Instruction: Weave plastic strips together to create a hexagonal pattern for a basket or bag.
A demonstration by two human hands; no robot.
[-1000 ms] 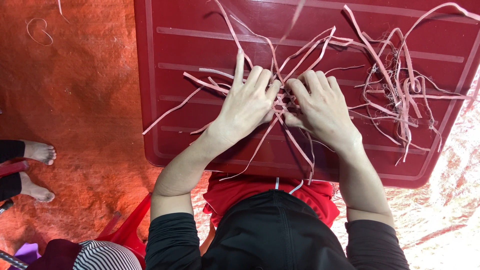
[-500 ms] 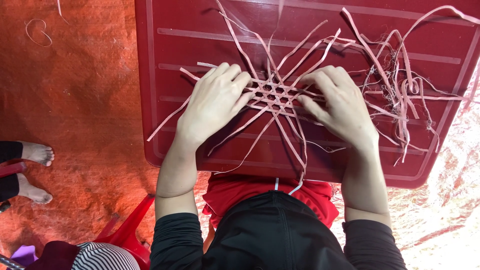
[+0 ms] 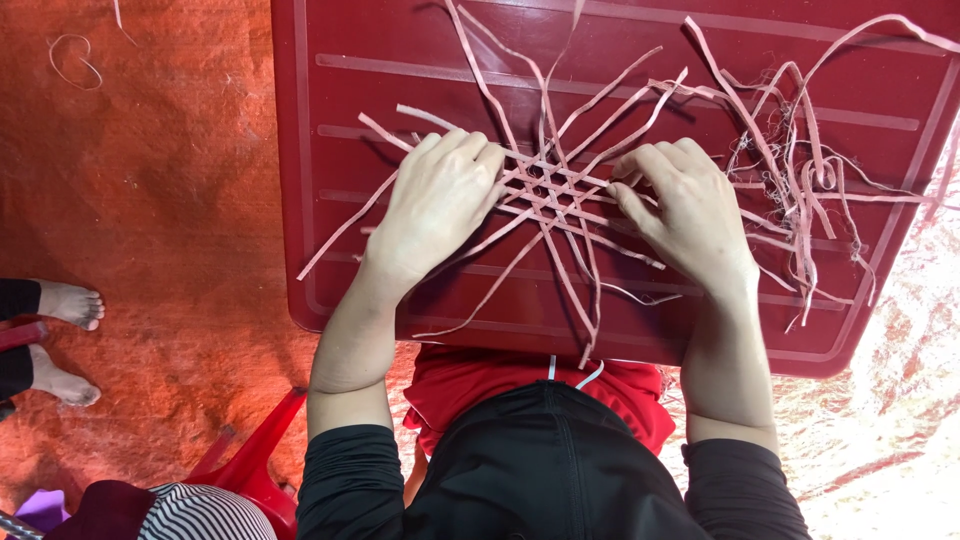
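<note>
Strips (image 3: 560,195) of thin pinkish material lie crossed into a small open lattice in the middle of the red plastic table (image 3: 330,200), and from where I watch, both hands sit flat on either side of that woven patch. My reading is that the hands press down so the crossings keep their shape, since the loose ends spring outward in every direction like spokes.

I see the left hand (image 3: 435,205) lying palm down on the left edge of the lattice, its fingers (image 3: 470,150) close together and laid flat across several strips; it pins them to the table, clamped on nothing. The right hand (image 3: 690,205) rests on the right edge, its fingers slightly spread and curved, their tips touching the strips where the weave ends. Whether any fingertip pinches a single strip I cannot tell, because the fingers cover that spot.

A tangled heap of spare strips (image 3: 800,170) sits further right on the table, near the right hand but apart from the lattice, likely kept within easy reach. A few long ends hang over the near rim of the table toward the person's red shirt (image 3: 470,385).

On the orange mat (image 3: 150,200) to the left, another person's bare feet (image 3: 65,340) stand well apart from the table.
</note>
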